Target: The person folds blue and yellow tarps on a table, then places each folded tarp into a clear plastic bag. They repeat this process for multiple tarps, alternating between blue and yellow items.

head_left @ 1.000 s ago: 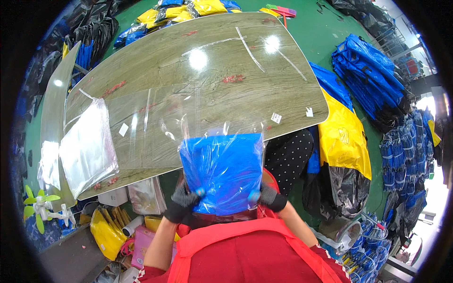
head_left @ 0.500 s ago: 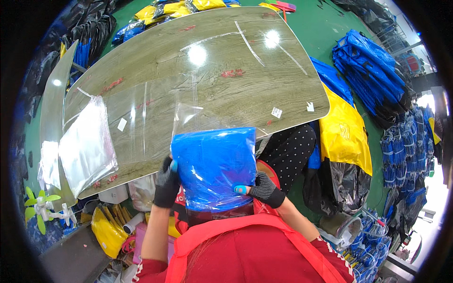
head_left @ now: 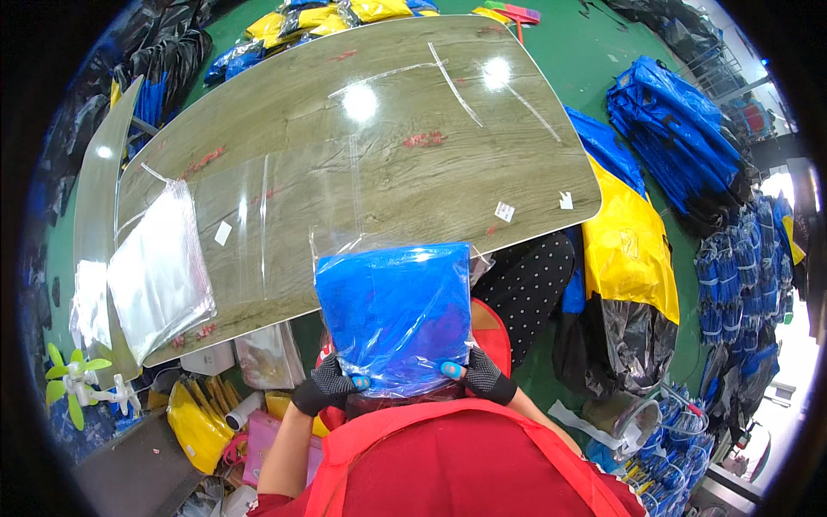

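A folded blue sheet (head_left: 392, 310) lies inside a clear plastic bag (head_left: 345, 244), held upright over my lap just off the table's near edge. My left hand (head_left: 326, 388), in a black fingerless-tipped glove with grey dots, pinches the bag's lower left corner. At its lower right corner my right hand (head_left: 488, 377), gloved alike, grips with the thumb on the front. Both thumbnails are blue. The fingers behind the package are hidden. Loose clear film stands up past the top edge of the blue sheet.
The wood-patterned table (head_left: 388, 189) carries tape strips and a stack of clear bags (head_left: 164, 258) at its left. A small green-bladed fan (head_left: 77, 379) stands lower left. Yellow and black bags (head_left: 633, 258) hang at the right, near blue bundles (head_left: 676, 138) on the green floor.
My left hand has slid down from the package's left side to its lower corner. My right hand has shifted slightly lower. The package now faces me flatter, with less film sticking up.
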A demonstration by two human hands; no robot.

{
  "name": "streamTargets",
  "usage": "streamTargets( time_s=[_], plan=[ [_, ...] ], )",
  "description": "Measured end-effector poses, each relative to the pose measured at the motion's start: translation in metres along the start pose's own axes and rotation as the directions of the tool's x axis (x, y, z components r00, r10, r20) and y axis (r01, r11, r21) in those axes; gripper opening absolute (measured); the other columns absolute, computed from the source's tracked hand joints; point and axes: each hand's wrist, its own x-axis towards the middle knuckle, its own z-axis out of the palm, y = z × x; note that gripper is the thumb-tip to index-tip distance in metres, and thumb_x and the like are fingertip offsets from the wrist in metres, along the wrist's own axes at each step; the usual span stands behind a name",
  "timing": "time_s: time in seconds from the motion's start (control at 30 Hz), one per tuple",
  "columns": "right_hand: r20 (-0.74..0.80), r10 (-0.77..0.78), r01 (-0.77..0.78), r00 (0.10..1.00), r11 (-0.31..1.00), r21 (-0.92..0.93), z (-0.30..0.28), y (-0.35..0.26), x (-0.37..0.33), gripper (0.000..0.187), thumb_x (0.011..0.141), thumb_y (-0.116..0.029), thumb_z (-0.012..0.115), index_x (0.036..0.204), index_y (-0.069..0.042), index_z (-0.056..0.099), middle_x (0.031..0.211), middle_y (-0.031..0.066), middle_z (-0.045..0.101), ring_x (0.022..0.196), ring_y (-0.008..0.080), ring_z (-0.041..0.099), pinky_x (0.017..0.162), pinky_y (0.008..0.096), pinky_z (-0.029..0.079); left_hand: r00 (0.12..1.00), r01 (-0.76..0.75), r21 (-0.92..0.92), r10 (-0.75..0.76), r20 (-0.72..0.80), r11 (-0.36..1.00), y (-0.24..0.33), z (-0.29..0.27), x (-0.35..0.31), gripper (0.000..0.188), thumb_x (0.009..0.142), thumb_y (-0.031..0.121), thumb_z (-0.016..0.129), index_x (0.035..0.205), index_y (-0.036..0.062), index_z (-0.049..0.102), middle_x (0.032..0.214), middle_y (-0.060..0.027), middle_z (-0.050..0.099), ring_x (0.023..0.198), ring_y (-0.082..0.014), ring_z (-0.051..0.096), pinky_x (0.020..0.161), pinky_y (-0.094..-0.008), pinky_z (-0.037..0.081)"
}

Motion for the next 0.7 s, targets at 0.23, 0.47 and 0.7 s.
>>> streamTargets(
  time_s=[0.23,0.47,0.7],
  plan=[
    [0.222,0.08,-0.159,0.972,0.918,0.364,-0.041,-0.016,0.052,0.065,0.091,-0.043,0.061,0.139,-0.005,0.04,0.13,0.0092,0.053,0.116,0.0191,0.051,0.1,0.0345,0.042,0.913,-0.341,0.804,0.376,0.159,0.488,0.062,0.003,0.003,0.044,0.072,0.025,0.081,0.11,0.0083,0.066,0.12,-0.0148,0.064,0.116,-0.0311,0.058,0.099,-0.037,0.043],
    [0.045,-0.244,0.241,0.969,0.968,0.071,-0.052,-0.145,0.114,0.042,0.076,-0.018,0.08,0.111,-0.004,0.063,0.105,0.003,0.063,0.096,0.0147,0.06,0.084,0.0293,0.051,0.786,-0.543,0.311,0.602,-0.138,0.78,0.144,0.009,0.053,0.082,0.083,0.04,0.071,0.147,0.0062,0.032,0.153,-0.0165,0.029,0.142,-0.0293,0.028,0.113,-0.0399,0.027],
    [0.224,-0.459,0.51,0.859,0.734,-0.449,-0.019,-0.175,0.121,0.055,0.07,-0.032,0.083,0.111,-0.002,0.063,0.125,0.014,0.057,0.114,0.0222,0.055,0.096,0.0369,0.045,0.73,-0.582,0.314,0.652,-0.205,0.75,0.16,0.003,0.075,0.072,0.074,0.018,0.081,0.136,0.0082,0.045,0.119,-0.0057,0.057,0.105,-0.0153,0.055,0.093,-0.0299,0.045]
  ],
)
